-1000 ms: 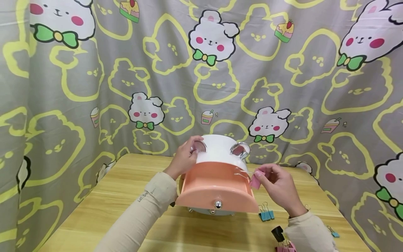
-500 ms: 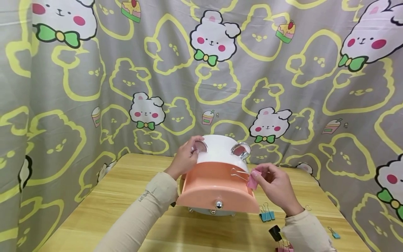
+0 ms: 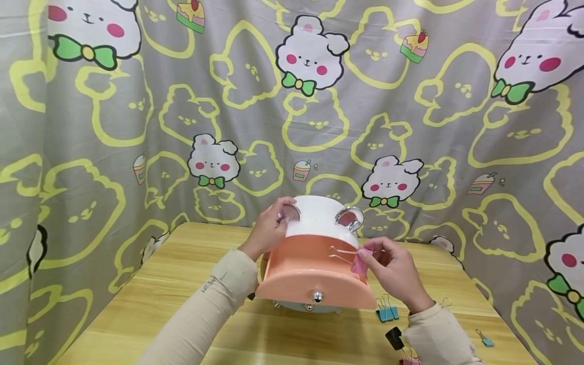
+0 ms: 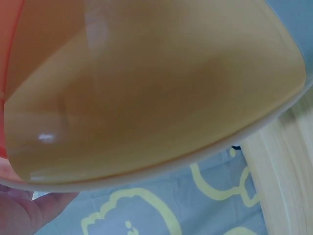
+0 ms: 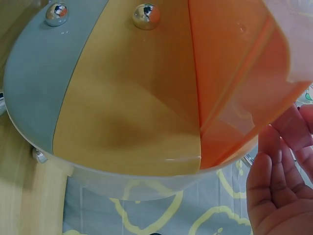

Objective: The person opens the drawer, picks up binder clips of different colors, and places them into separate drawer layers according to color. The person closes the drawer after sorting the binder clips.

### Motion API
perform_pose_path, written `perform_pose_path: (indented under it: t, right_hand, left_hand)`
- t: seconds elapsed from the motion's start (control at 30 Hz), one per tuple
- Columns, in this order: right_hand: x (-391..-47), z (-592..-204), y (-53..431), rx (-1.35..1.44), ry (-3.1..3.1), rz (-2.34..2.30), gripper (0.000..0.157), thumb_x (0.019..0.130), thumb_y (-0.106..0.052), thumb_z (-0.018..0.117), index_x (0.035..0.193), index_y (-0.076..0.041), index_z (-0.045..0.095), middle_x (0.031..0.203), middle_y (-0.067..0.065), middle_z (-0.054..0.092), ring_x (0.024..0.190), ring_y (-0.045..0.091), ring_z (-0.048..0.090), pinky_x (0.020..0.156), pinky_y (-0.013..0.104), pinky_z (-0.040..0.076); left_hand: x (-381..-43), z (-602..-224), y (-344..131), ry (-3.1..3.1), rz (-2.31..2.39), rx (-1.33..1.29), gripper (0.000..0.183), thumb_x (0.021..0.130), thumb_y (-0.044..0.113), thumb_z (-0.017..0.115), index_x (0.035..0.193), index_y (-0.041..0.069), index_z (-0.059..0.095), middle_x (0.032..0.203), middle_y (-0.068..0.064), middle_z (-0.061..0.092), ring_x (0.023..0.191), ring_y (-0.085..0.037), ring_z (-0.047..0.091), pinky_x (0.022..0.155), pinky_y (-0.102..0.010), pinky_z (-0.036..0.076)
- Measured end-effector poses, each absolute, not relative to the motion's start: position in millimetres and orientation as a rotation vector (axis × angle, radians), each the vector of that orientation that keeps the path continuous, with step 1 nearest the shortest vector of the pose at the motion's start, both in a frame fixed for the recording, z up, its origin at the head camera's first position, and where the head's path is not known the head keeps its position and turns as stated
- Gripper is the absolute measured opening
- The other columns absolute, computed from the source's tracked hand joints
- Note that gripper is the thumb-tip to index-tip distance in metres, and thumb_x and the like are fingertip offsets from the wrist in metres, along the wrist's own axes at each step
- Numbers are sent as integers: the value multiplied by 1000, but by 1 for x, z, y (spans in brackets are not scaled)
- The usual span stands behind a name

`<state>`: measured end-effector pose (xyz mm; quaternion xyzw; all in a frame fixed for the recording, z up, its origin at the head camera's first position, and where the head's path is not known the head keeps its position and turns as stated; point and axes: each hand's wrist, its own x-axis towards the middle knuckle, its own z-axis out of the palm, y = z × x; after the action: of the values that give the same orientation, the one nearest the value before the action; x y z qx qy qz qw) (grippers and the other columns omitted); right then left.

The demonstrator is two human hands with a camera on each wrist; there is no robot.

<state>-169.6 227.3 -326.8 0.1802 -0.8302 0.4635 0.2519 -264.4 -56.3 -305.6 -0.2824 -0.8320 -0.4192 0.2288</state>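
Note:
A small rounded drawer box (image 3: 319,213), white on top with two silver-rimmed ears, stands on the table. Its orange drawer (image 3: 315,289) is pulled out, a silver knob on the front. My left hand (image 3: 269,228) grips the left ear (image 3: 289,213). My right hand (image 3: 394,266) pinches a pink binder clip (image 3: 360,259) at the drawer's right side, wire handles pointing left over the drawer. Below the orange drawer, the right wrist view shows a closed yellow drawer (image 5: 127,98) and a blue one (image 5: 44,73). The clip is hidden there; curled fingers (image 5: 266,178) show beside the box.
On the wooden table (image 3: 182,294), right of the box, lie a blue binder clip group (image 3: 387,313), a black binder clip (image 3: 394,338), pink binder clips (image 3: 410,361) and a small blue clip (image 3: 487,341). A patterned curtain (image 3: 255,121) surrounds the table's back and sides.
My right hand has moved left with the pink binder clip, bringing it farther over the open drawer's right side. My left hand keeps its hold on the ear.

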Motion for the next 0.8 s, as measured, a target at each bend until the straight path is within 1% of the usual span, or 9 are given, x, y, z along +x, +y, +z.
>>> perform_pose_path:
  t: [0.17, 0.27, 0.53, 0.67, 0.8]
  right_hand:
    - [-169, -327, 226, 471, -2266, 1267, 15, 87, -12, 73, 100, -7, 67, 80, 3, 61, 57, 15, 52, 49, 27, 44]
    - [-168, -327, 225, 453, -2277, 1262, 15, 87, -13, 73, 99, -7, 67, 80, 3, 60, 57, 15, 52, 49, 27, 44]
    - [-168, -327, 222, 452, -2293, 1203, 14, 85, -13, 76, 96, -8, 69, 76, -3, 62, 65, 13, 57, 58, 28, 48]
    - [-168, -328, 221, 460, -2303, 1183, 13, 85, -14, 76, 95, -9, 69, 75, -5, 62, 66, 13, 56, 59, 27, 47]
    - [-168, -329, 220, 459, -2312, 1189, 12, 85, -15, 76, 95, -10, 70, 76, -5, 63, 66, 12, 56, 59, 27, 47]
  left_hand:
    - [-264, -305, -56, -2293, -1163, -776, 43, 89, -3, 51, 127, 18, 51, 96, -9, 56, 76, -24, 51, 69, -37, 45]
    - [-263, -305, -55, -2285, -1168, -779, 43, 89, -3, 51, 127, 17, 51, 98, -9, 57, 79, -25, 52, 71, -37, 46]
    - [-263, -306, -55, -2264, -1187, -783, 42, 89, -3, 51, 126, 17, 52, 113, -11, 60, 90, -26, 54, 78, -38, 47]
    - [-264, -307, -55, -2257, -1189, -786, 42, 88, -3, 50, 126, 16, 52, 113, -11, 61, 85, -26, 53, 75, -38, 47]
    - [-264, -307, -55, -2257, -1192, -783, 43, 88, -4, 50, 126, 16, 52, 113, -11, 61, 85, -25, 53, 74, -37, 47]
